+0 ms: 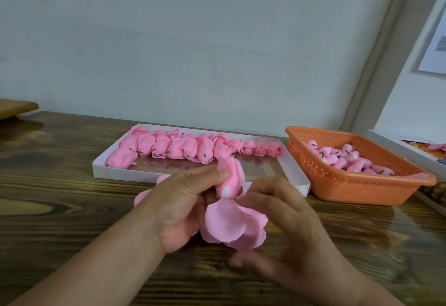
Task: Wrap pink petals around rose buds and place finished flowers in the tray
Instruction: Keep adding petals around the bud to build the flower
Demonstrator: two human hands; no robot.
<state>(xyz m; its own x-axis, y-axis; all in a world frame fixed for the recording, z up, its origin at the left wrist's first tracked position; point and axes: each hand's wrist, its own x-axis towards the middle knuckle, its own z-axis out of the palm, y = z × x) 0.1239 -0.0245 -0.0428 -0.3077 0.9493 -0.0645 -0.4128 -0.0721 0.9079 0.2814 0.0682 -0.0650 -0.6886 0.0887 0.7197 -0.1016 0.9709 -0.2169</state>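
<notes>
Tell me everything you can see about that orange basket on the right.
The orange basket is a shallow rectangular tub, plastic by its look, with walls pierced by small holes and a smooth rolled rim. It sits flat on the wooden table, close beside the white tray; whether they touch is unclear. Inside lies a heap of pink rose buds with short dark stems. Neither hand touches it.

Soft, even, fairly bright daylight fills the scene with no hard shadows; the varnished wooden surface shows pale glare patches at far left and near the right edge. The right hand is smeared by motion blur, the left hand sharper. Wide-angle distortion tilts the wall's lines at the right edge.
</notes>
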